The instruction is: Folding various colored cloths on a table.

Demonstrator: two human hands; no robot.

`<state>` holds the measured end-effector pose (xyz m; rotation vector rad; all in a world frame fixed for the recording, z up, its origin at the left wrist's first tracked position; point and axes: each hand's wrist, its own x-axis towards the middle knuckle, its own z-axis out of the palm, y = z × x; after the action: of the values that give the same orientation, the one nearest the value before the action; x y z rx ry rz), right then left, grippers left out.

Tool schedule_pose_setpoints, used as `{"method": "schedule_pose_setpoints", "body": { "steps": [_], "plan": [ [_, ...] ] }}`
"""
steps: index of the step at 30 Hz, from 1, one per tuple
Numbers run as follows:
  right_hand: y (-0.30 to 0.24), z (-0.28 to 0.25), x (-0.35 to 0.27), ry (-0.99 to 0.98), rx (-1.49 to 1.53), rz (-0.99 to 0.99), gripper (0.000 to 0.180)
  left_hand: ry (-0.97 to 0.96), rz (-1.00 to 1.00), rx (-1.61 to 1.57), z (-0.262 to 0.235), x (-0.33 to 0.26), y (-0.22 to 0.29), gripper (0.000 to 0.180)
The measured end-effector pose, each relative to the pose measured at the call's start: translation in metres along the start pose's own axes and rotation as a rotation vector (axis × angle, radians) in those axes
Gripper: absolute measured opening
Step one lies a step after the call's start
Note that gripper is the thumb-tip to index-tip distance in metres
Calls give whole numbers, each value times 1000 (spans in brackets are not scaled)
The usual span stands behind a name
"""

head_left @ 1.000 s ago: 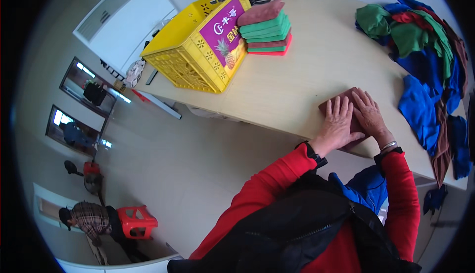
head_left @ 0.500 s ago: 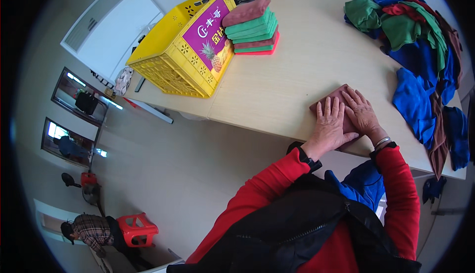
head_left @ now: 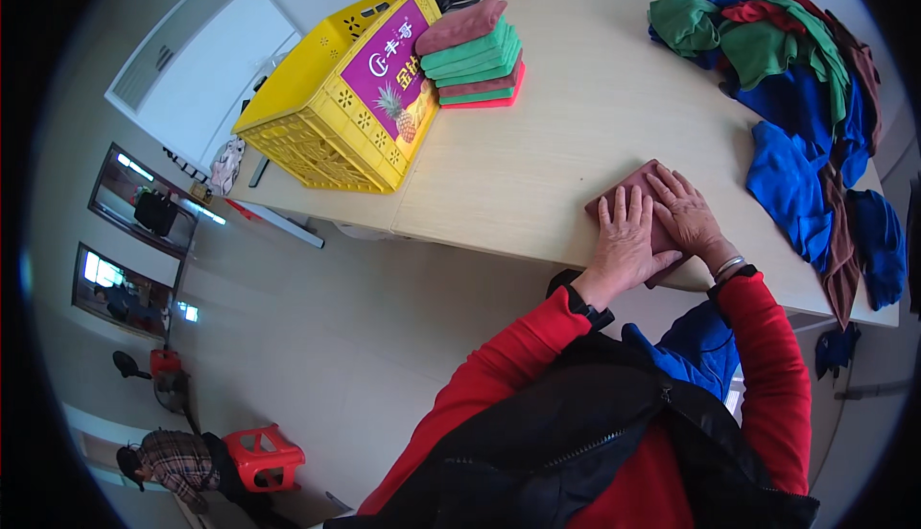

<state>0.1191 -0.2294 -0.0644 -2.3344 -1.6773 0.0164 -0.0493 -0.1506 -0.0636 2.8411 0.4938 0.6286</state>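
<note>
At the near edge of the bench [head_left: 576, 136], both hands lie flat on a folded brown cloth [head_left: 641, 187], which sits just in front of the person's body. The left hand [head_left: 628, 246] presses palm down on the cloth's near left part, fingers [head_left: 621, 211] spread open and straight, gripping nothing. The right hand [head_left: 689, 212] lies just beside it, touching it, also palm down with fingers stretched out flat over the cloth's right half (a bracelet shows at that wrist). Only the far corner and left edge of the cloth show clear of the hands; its near corner reaches the bench's rim. Both sleeves are red, under a black vest. Well apart, at the far left of the bench, stands a yellow crate [head_left: 331, 97] with a purple panel on its side, and just beside it on its right a stack [head_left: 472, 57] of folded cloths in green, red and dull pink, the top one lying a little askew. Along the right side of the bench lies a loose heap [head_left: 796, 78] of unfolded cloths, blue, green, red and brown, trailing down toward the near right corner. Beyond the crate a dark object rests at the far edge. On the floor at lower left, another person in a checked top crouches next to a red stool [head_left: 269, 457].
</note>
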Motion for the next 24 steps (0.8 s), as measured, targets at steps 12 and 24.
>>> {"method": "schedule_pose_setpoints", "body": {
  "steps": [12,24],
  "plan": [
    [0,3,-10,40,-20,-76,51,149,122,-93,-12,-29,-4,80],
    [-52,17,-29,152,-49,-167,55,-344,-793,-1984,-20,-129,-61,63]
  ]
}}
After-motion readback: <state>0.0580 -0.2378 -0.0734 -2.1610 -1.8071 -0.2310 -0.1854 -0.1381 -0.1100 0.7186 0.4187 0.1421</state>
